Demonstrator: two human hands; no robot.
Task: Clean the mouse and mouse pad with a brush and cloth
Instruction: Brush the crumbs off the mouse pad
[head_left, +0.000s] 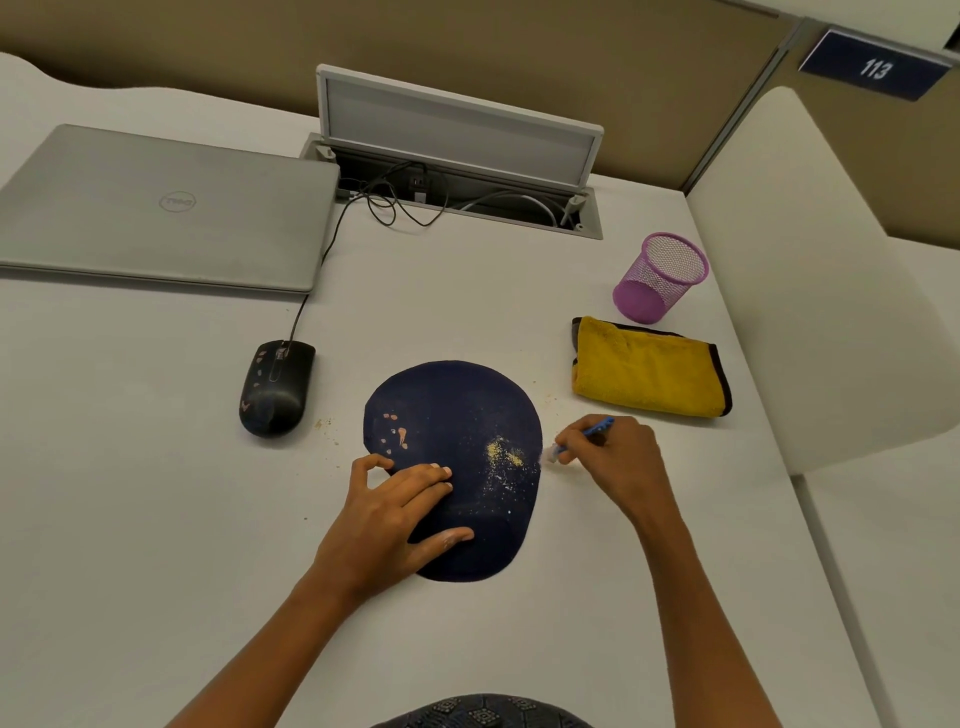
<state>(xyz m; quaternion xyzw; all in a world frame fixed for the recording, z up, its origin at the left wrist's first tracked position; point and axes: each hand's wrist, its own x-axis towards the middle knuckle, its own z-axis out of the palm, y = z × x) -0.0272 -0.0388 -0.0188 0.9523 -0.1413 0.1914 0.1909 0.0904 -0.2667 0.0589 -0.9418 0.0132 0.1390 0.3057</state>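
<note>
head view: left hand (400, 512) flat on mouse pad (457, 415), right hand (608, 457) gripping brush (597, 427)

left hand (395, 512) flat on mouse pad (467, 415) | right hand (613, 457) grips brush (597, 427)

A closed grey laptop (161, 208) lies flat on the white desk (156, 493) at the far left. Behind it, a cable box (457, 171) set in the desk has its lid up, with wires (400, 202) inside. A purple mesh cup (662, 275) stands to the right. A blue sign (875, 66) on the wall reads 113.
</note>
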